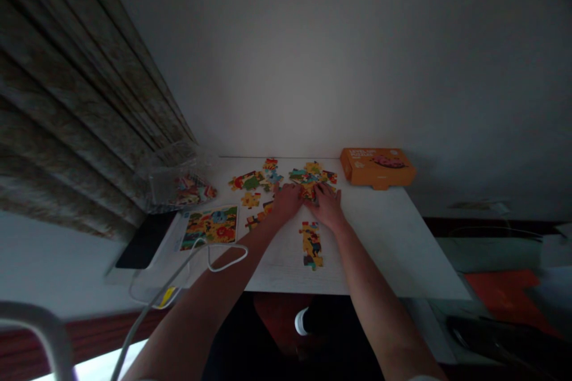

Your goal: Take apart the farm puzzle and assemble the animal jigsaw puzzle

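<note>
My left hand point(288, 201) and my right hand point(326, 206) are close together over the middle of the white table point(375, 250). Both have fingers bent around colourful jigsaw puzzle pieces point(308, 191), partly hidden under the fingertips. Just beyond them lies a cluster of puzzle pieces point(311, 169). Between my forearms sits a joined vertical strip of puzzle pieces point(311, 245). More loose puzzle pieces point(250, 181) are scattered left of my left hand, some hidden by that arm. A picture card point(211, 227) with a lion and an elephant lies farther left.
An orange puzzle box point(379, 167) stands at the back right. At the back left is a clear plastic bag point(183, 187) of pieces, with a dark flat object point(146, 240) nearer me. A white cable point(226, 245) loops above the card and left forearm. Patterned curtains point(84, 77) hang at left.
</note>
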{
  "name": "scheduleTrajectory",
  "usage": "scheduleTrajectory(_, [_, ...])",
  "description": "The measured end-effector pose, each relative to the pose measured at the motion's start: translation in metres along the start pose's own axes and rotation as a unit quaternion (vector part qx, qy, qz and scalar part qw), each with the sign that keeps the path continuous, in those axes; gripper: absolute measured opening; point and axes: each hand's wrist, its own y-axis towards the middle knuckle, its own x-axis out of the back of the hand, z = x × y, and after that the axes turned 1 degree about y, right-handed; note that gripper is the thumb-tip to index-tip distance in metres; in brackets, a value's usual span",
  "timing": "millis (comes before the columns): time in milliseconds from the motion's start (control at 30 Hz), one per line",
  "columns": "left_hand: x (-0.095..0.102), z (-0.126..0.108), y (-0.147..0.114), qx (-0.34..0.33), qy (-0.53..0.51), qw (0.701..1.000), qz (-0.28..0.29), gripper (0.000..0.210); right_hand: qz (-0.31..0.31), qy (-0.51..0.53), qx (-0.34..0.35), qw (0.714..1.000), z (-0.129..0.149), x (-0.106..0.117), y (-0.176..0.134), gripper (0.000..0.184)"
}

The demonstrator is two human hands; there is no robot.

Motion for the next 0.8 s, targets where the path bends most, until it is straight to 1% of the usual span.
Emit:
scheduleTrajectory(233, [0.007,-0.005,0.0,-0.003,-0.034,0.999,0.004,0.03,-0.049,0.035,-0.016,0.998,-0.004,-0.002,0.003,0.042])
scheduleTrajectory(333, [0.013,-0.003,-0.002,0.016,-0.098,0.995,0.0,0.029,-0.081,0.061,-0.018,0.995,-0.007,-0.005,0.006,0.038])
scheduleTrajectory(467, [0.019,0.005,-0.012,0.063,-0.208,0.976,0.002,0.018,-0.123,0.082,-0.016,0.989,-0.012,-0.009,0.01,0.038])
scheduleTrajectory(533, [0.02,0.01,-0.022,0.078,-0.24,0.968,-0.002,0.016,-0.137,0.08,-0.013,0.987,-0.015,-0.01,0.011,0.035])
scheduleTrajectory(633, [0.02,0.017,-0.043,0.084,-0.254,0.963,-0.027,0.016,-0.147,0.078,-0.009,0.986,-0.016,-0.01,0.011,0.031])
scheduleTrajectory(700, [0.019,0.019,-0.061,0.074,-0.239,0.967,-0.049,0.013,-0.152,0.083,-0.008,0.985,-0.016,-0.008,0.011,0.03])
scheduleTrajectory(800, [0.013,0.019,-0.094,0.037,-0.184,0.978,-0.085,0.009,-0.154,0.106,-0.008,0.982,-0.014,-0.004,0.012,0.029])
